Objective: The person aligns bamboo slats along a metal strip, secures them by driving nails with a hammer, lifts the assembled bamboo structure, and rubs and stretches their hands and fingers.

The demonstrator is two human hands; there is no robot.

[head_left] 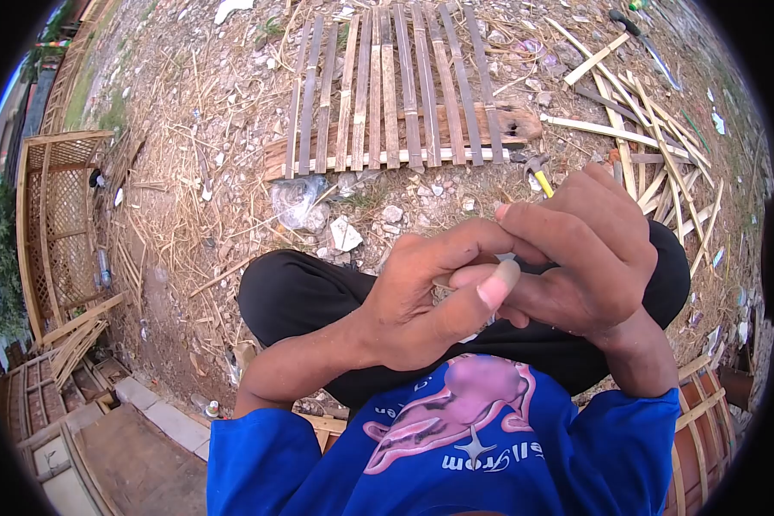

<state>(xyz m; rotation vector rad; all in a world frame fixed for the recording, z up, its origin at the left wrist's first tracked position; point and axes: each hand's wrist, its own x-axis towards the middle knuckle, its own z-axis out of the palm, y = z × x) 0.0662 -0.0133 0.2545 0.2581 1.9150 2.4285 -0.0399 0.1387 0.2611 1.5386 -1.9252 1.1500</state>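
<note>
My left hand (434,297) and my right hand (580,249) meet in front of my chest, above my lap. The fingers of both hands are curled together and touch each other. A small pale bit shows between them, too small and too covered to name. Beyond my knees, a row of narrow wooden slats (390,95) lies side by side across a weathered wooden beam (516,125). A hammer (539,175) with a yellow handle lies on the ground near the beam's right end, just beyond my right hand.
A saw (649,47) lies at the upper right, beside a pile of loose wood strips (654,138). A clear plastic bag (295,205) and stones (346,234) lie before my knees. A lattice panel (67,228) stands at the left.
</note>
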